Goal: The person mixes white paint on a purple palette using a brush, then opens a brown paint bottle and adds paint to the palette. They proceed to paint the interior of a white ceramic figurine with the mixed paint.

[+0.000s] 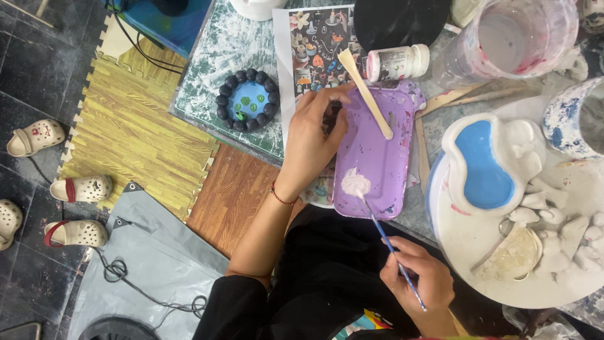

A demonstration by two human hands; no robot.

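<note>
Right hand [418,280] clamped on paintbrush [393,250] — tip in white paint | left hand [313,135] steadies purple tray [377,157], probably gripping.

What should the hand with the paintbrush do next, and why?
Probably swirl the brush tip a little more. The right hand holds the paintbrush with its tip in the white paint blob on the purple tray, which the left hand steadies.

Paint-smeared table [214,56] bears purple tray [371,164], white board [478,252]
</note>
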